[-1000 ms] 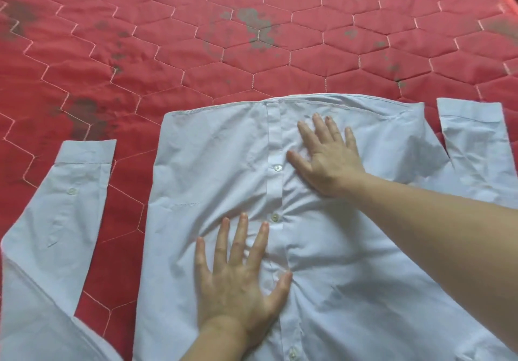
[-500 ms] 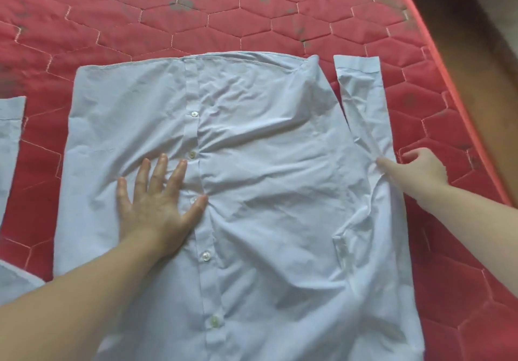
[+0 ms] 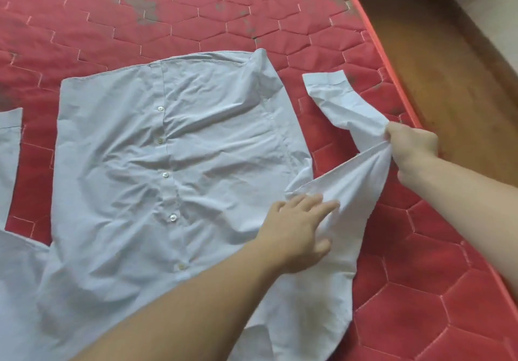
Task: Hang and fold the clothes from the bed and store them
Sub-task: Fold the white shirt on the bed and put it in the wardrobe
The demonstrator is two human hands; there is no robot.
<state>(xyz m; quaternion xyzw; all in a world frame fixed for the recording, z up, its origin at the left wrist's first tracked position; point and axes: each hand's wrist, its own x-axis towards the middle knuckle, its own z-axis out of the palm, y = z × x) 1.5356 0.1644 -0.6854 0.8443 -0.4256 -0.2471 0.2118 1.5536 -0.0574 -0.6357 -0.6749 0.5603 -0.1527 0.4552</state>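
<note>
The red quilted mattress [image 3: 196,24] fills most of the view, its hexagon stitching worn to grey patches near the top; its raised edge runs diagonally down the right side, with a brown wooden floor [image 3: 448,52] beyond it. On the mattress lies your pale blue shirt [image 3: 173,164], spread flat with the buttoned front facing up, its hem toward the far side and its button strip running down the middle with six white buttons showing. The shirt body is creased around the lower buttons. The right-hand sleeve [image 3: 347,108] is lifted clear of the shirt body and angles out toward the mattress edge, its cuff lying flat on the mattress. Your right hand [image 3: 412,147] is clenched around the bunched middle of this sleeve, drawing the cloth taut between the fist and the shoulder seam. Your left hand [image 3: 300,228] reaches across the shirt and rests with fingers extended and relaxed on the cloth where the sleeve joins the body, gripping nothing; the thumb sits just below on the fabric. The other sleeve [image 3: 9,147] lies at the left border of the view, apart from the shirt body, with red mattress showing between them.
</note>
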